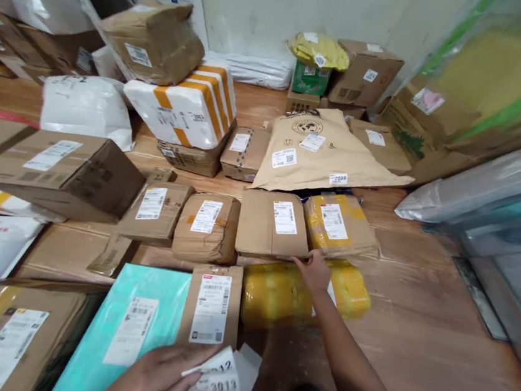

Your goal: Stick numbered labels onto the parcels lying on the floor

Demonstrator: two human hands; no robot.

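My right hand point(312, 270) reaches forward and rests on the top of a yellow taped parcel point(277, 293) lying on the wooden floor; its fingers lie flat against the parcel's far edge, next to a brown box point(272, 225). My left hand point(159, 375), low in the view, pinches a small stack of white number stickers point(216, 375) printed with digits. Just beyond it lie a slim brown box with a label point(211, 306) and a teal mailer point(133, 325).
Many labelled parcels cover the floor: brown boxes point(63, 173), a white box with orange tape point(181, 105), a large kraft paper bag point(322, 152), white poly bags point(87, 107). Wrapped goods stand at the right point(487, 184). Bare wooden floor point(419, 326) lies at the right front.
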